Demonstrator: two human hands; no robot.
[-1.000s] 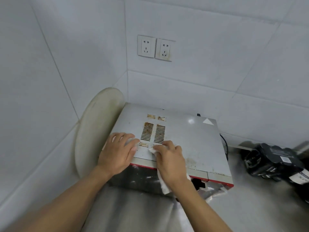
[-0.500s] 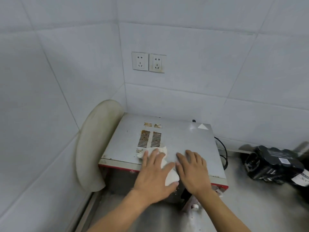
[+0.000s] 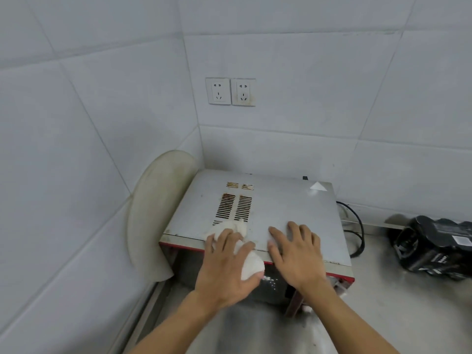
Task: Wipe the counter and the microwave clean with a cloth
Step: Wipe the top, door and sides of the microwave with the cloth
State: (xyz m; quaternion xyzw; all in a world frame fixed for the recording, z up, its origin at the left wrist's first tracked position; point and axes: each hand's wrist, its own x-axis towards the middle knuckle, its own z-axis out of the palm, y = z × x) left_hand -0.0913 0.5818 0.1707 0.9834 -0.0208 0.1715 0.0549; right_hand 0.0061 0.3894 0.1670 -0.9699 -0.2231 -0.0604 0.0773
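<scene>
**Cloth wadded at the microwave's front edge**

The cloth [image 3: 251,265] is white, soft and bunched into a lumpy wad. It lies on the front left part of the microwave [image 3: 281,208] top, just below the vents [image 3: 233,208], and one end bulges out over the front edge. The left hand [image 3: 224,269] covers most of it, fingers bent over the wad and thumb tucked under the bulge, so the cloth is held against the metal. The right hand [image 3: 297,254] rests just beside it, flat on the bare top, fingers straight and spread, holding nothing.

The microwave is a boxy thing with a dull grey sheet-metal top, smudged, its slotted vents rimmed with brown rust. A red strip runs along the front edge, and the dark door below is flecked with white.

A round, pale, stained board [image 3: 155,213] leans upright between the microwave's left side and the wall [image 3: 332,85], which is glossy white tile. Two white sockets [image 3: 230,91] sit above. A black cord [image 3: 358,226] loops at the right, and further right a black shrink-wrapped pack [image 3: 434,247] sits on the steel counter [image 3: 383,302].
</scene>
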